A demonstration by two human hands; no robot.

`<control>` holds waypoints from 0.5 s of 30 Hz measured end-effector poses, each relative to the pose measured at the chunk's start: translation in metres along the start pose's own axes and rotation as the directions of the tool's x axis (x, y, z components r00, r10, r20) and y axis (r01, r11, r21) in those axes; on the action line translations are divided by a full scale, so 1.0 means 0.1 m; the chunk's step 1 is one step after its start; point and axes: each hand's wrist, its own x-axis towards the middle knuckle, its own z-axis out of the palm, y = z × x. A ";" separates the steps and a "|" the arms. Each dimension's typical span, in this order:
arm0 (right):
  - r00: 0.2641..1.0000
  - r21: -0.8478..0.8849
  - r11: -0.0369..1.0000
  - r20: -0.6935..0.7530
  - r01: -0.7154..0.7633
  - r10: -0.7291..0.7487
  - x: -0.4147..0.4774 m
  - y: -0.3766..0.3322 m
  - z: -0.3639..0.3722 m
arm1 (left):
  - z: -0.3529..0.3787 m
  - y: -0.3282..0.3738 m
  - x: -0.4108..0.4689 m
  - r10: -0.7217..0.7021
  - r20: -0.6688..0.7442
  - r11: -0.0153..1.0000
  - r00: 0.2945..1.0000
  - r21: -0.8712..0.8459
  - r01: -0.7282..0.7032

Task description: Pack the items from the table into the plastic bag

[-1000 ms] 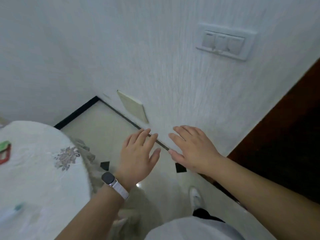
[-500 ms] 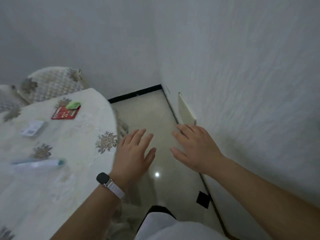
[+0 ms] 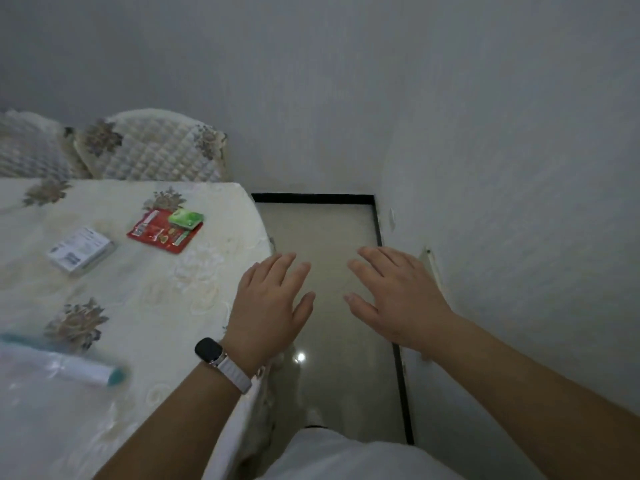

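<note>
A clear plastic bag (image 3: 45, 393) with a teal zip strip lies flat at the near left of the table (image 3: 145, 306). Farther back lie a white box (image 3: 81, 250), a red packet (image 3: 162, 230) and a small green pack (image 3: 185, 217) resting on the packet's corner. My left hand (image 3: 270, 306), with a watch on its wrist, hovers palm down at the table's right edge, fingers spread and holding nothing. My right hand (image 3: 394, 296) hovers the same way over the floor, to the right of the table.
Two quilted chair backs (image 3: 152, 147) stand behind the table. A tiled floor strip (image 3: 322, 244) runs between the table and the white wall (image 3: 502, 168) on the right. A cream panel (image 3: 431, 268) leans low against that wall.
The view has swung left from the wall and switches to the table, bringing the items and bag into sight. Both hands stay spread and empty in front of me.
</note>
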 end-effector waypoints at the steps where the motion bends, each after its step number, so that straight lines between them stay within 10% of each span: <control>1: 1.000 0.003 1.000 0.005 0.017 -0.017 0.19 0.00 0.01 | 0.00 -0.12 0.12 -0.015 -0.008 1.000 1.000 0.007 0.015; 15: 0.937 0.139 0.931 0.045 0.336 -0.345 2.11 0.03 0.67 | 0.25 -1.13 0.73 -0.367 -0.037 0.923 0.929 0.107 0.369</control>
